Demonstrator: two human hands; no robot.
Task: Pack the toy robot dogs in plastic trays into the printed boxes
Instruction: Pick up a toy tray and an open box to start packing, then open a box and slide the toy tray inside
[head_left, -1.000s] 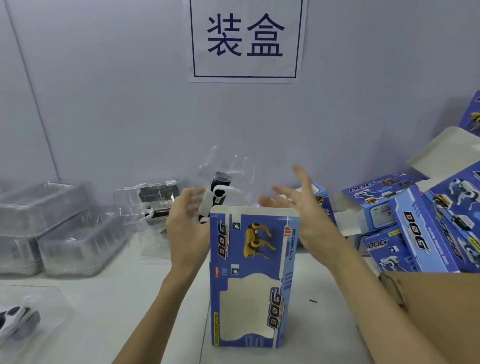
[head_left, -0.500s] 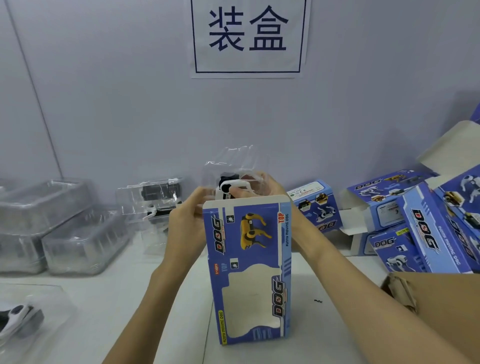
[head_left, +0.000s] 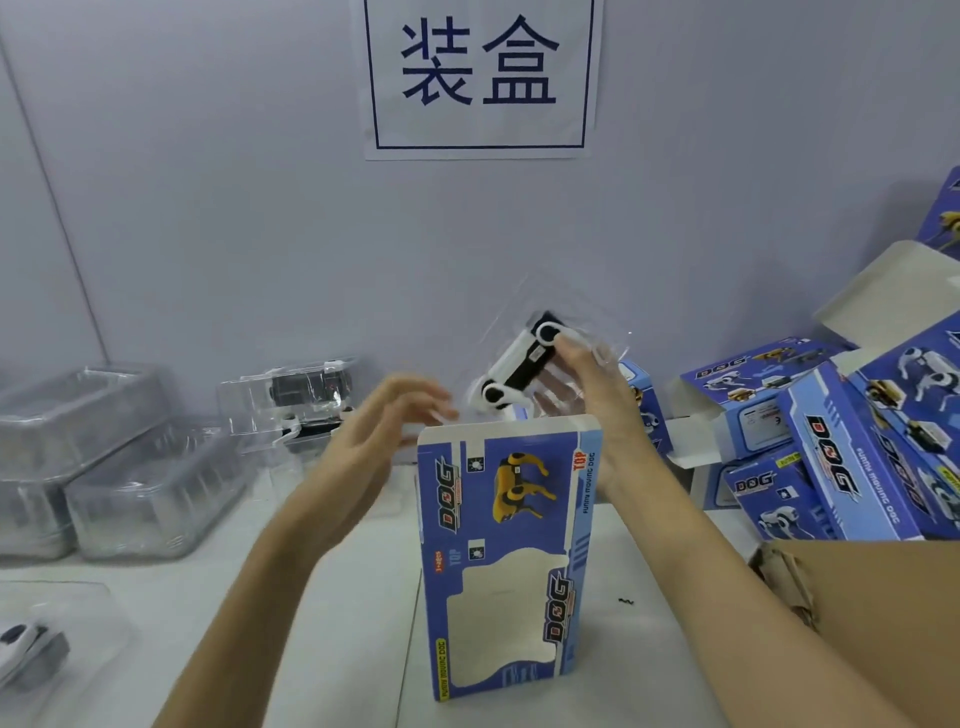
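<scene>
Pale lilac wall filled the background, with a white paper sign (head_left: 480, 78) bearing two large dark characters pinned above the white table (head_left: 332, 649). On that table a blue printed box (head_left: 506, 561) stood upright on its end, its top open. Just above and behind the opening, the right hand (head_left: 592, 395) gripped a clear plastic tray (head_left: 566, 358) holding a white-and-black toy robot dog (head_left: 519, 364), tilted on a slant. The tray looked clear of the box rim, though its transparent edges were hard to trace. The left hand (head_left: 374, 431) hovered beside the box's upper left corner, fingers spread and holding nothing (somewhat blurred). At left sat stacked empty clear trays (head_left: 104, 462), with more tray-packed dogs (head_left: 306, 395) behind them near the wall, and another trayed dog (head_left: 31, 649) at the near left edge. To the right lay a heap of blue boxes (head_left: 841, 441), some with flaps open, and a brown carton (head_left: 883, 623) at the lower corner.
</scene>
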